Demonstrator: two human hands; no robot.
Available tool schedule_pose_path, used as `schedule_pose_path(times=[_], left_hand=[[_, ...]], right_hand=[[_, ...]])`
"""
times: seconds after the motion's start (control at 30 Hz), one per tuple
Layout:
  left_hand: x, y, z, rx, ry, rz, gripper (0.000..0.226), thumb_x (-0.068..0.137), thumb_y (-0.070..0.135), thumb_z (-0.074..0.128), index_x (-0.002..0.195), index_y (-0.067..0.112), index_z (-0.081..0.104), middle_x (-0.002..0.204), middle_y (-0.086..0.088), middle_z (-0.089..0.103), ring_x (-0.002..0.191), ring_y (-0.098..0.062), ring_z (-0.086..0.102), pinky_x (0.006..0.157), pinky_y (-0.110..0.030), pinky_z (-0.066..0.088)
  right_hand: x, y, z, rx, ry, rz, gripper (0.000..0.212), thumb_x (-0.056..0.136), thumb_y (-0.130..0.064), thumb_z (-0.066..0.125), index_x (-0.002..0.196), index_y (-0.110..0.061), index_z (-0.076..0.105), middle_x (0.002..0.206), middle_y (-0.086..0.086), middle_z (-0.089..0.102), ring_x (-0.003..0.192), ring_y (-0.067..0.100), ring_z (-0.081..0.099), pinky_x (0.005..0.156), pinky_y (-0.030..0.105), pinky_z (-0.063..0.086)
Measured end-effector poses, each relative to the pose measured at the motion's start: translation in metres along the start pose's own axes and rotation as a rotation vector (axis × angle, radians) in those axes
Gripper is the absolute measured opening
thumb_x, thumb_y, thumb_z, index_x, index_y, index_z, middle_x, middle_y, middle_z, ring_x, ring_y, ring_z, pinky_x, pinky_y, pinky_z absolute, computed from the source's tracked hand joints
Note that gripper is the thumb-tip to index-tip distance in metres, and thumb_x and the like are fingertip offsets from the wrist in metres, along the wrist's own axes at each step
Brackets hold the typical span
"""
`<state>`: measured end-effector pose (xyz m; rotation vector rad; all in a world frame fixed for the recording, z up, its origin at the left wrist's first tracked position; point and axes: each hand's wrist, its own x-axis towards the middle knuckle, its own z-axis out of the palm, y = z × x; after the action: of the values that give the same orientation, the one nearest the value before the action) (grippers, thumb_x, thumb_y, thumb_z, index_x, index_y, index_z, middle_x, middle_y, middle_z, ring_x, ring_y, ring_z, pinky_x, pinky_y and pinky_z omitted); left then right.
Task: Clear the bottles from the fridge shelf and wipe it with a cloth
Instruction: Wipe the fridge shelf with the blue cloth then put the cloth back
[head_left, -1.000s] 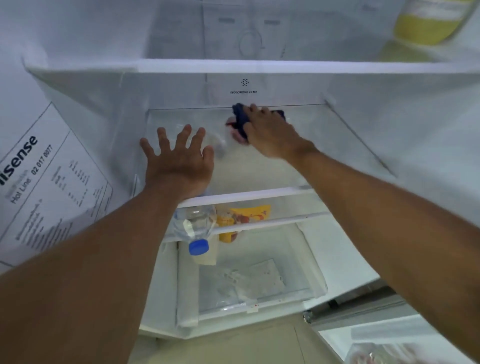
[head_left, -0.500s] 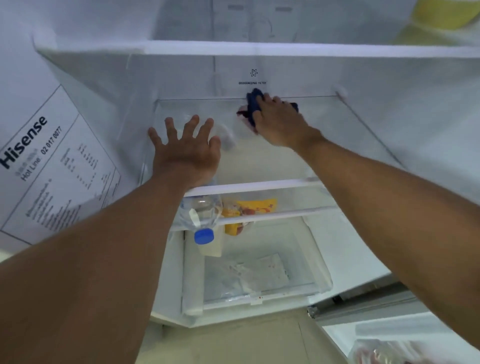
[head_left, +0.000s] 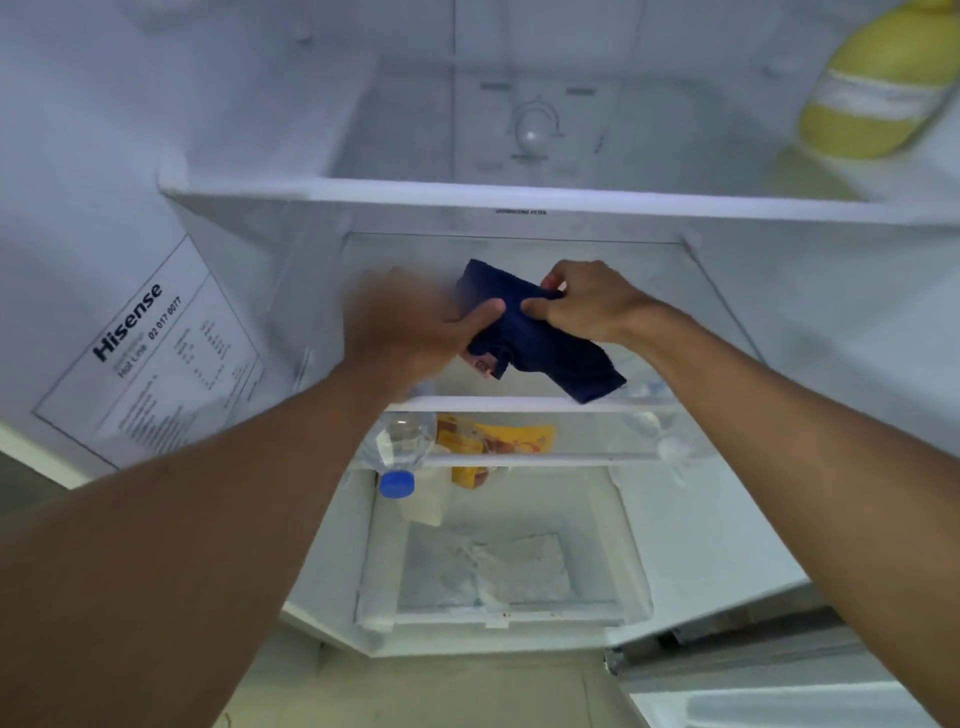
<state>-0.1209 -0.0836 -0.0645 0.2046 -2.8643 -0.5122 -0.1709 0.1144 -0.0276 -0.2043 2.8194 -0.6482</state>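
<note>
Left hand: blurred, thumb pinching the cloth's left end.
Cloth: dark blue, lifted above the shelf near its front edge.
Right hand: fingers pinching its upper right edge.
Risk: a loose pinch while refolding could drop it over the front edge.

"Hisense", "Hot Line 02 017 0077": wall sticker

the cloth is dark navy, the bottle cap blue, the packet yellow, the shelf white.
</note>
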Motion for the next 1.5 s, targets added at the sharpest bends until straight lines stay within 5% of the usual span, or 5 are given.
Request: schedule_pose_path(times=[0.17, 0.47, 0.87, 1.3, 1.5], left_hand=[[0.010, 0.040, -0.009, -0.348, -0.316, -0.354, 0.032, 0.075, 0.058, 0.065, 0.084, 0.027, 0.066, 0.090, 0.000, 0.074, 0.097, -0.028, 0.067, 0.097, -0.045, 0.051], [-0.095, 0.023, -0.077, -0.986, -0.174, -0.283, 0.048, 0.092, 0.016, 0.075, 0.123, 0.027, 0.039, 0.097, -0.006, 0.075, 0.076, -0.019, 0.075, 0.060, -0.021, 0.055], [-0.262, -0.071, -0.279, -0.922, -0.176, -0.006, 0.039, 0.093, 0.013, 0.073, 0.117, 0.039, 0.060, 0.097, 0.004, 0.072, 0.085, -0.016, 0.071, 0.069, -0.032, 0.060], [-0.362, -0.299, -0.485, -0.756, -0.020, -0.137, 0.034, 0.085, 0.012, 0.081, 0.111, 0.033, 0.070, 0.062, 0.018, 0.062, 0.065, -0.007, 0.059, 0.065, -0.032, 0.052], [-0.337, -0.409, -0.516, -0.624, -0.024, -0.196, 0.035, 0.084, 0.017, 0.082, 0.109, 0.039, 0.070, 0.081, -0.003, 0.072, 0.074, -0.018, 0.067, 0.070, -0.036, 0.057]], right_hand=[[-0.015, 0.000, -0.001, 0.412, 0.152, -0.024, 0.027, 0.092, -0.032, 0.067, 0.116, -0.028, 0.055, 0.106, 0.001, 0.067, 0.096, 0.021, 0.066, 0.080, 0.035, 0.056], [-0.118, -0.022, -0.006, 0.642, 0.294, -0.181, 0.024, 0.089, -0.013, 0.068, 0.087, -0.035, 0.078, 0.094, -0.014, 0.076, 0.093, 0.010, 0.071, 0.090, 0.033, 0.057], [-0.347, -0.185, -0.029, 0.738, 0.142, -0.199, 0.030, 0.085, -0.008, 0.071, 0.102, -0.032, 0.076, 0.080, 0.007, 0.076, 0.073, 0.030, 0.072, 0.059, 0.043, 0.061], [-0.421, -0.450, 0.059, 0.763, -0.003, -0.457, 0.031, 0.084, -0.010, 0.076, 0.109, -0.027, 0.075, 0.099, -0.006, 0.077, 0.090, 0.015, 0.074, 0.079, 0.039, 0.062], [-0.381, -0.540, 0.121, 0.705, -0.050, -0.553, 0.045, 0.082, -0.002, 0.069, 0.116, -0.031, 0.070, 0.118, -0.016, 0.064, 0.093, 0.008, 0.066, 0.075, 0.018, 0.053]])
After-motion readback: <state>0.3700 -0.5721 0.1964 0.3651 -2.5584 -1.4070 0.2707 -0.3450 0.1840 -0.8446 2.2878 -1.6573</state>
